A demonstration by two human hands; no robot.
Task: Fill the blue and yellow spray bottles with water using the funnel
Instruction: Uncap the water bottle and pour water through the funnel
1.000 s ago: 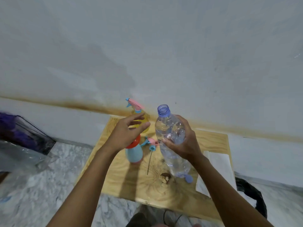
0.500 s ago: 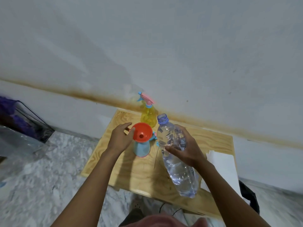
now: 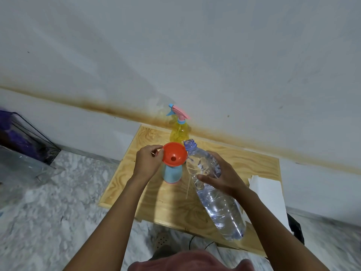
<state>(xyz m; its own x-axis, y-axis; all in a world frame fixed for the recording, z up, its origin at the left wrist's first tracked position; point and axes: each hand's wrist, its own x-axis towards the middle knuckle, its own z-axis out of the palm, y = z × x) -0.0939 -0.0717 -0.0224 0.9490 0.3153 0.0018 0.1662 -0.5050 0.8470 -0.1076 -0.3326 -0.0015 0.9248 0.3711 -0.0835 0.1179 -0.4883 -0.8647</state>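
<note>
An orange funnel (image 3: 174, 156) sits in the neck of the blue spray bottle (image 3: 172, 174), which stands on the wooden table (image 3: 244, 163). My left hand (image 3: 146, 160) pinches the funnel's left rim. My right hand (image 3: 222, 176) grips a clear water bottle (image 3: 216, 200), uncapped and tilted, its blue mouth touching the funnel's right rim. The yellow spray bottle (image 3: 178, 133) stands behind with its pink and blue spray head on, close to the wall. A thin dip tube (image 3: 188, 189) lies on the table between the blue bottle and the water bottle.
The wall rises right behind the table. White paper (image 3: 269, 194) lies on the table's right end. A black wire basket (image 3: 29, 145) with purple contents and clear plastic (image 3: 21, 167) stand on the marble floor at left. A black object (image 3: 296, 225) sits at the right.
My right hand has lifted the water bottle off the table and tilted its mouth over to the funnel. My left hand has slid from over the funnel to its left rim.
</note>
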